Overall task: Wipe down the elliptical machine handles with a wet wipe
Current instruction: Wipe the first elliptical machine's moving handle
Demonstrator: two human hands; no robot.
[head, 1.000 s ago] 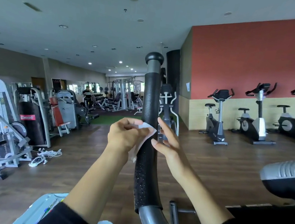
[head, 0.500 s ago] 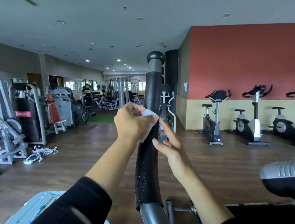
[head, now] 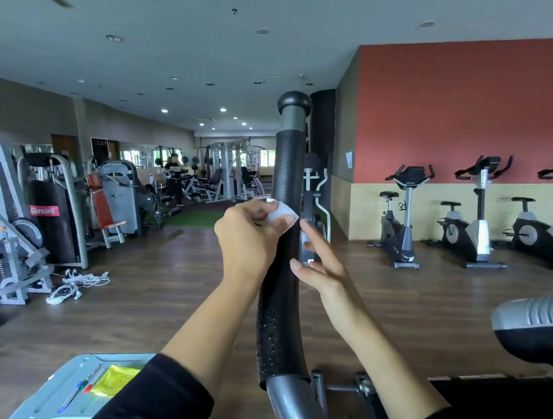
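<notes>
Our left hand [head: 248, 237] curls around the folded wet wipe [head: 281, 216], pinching it between thumb and fingertips and pressing it to the left side of the elliptical handle [head: 287, 176] — about midway up its black foam, well below the capped top end. We judge it sits there so one stroke can carry it toward either end. Our right hand [head: 323, 273] is open, fingers straight, just beside the handle's right side — likely ready to wrap the wipe's loose edge round; whether a fingertip touches the foam we cannot tell.
</notes>
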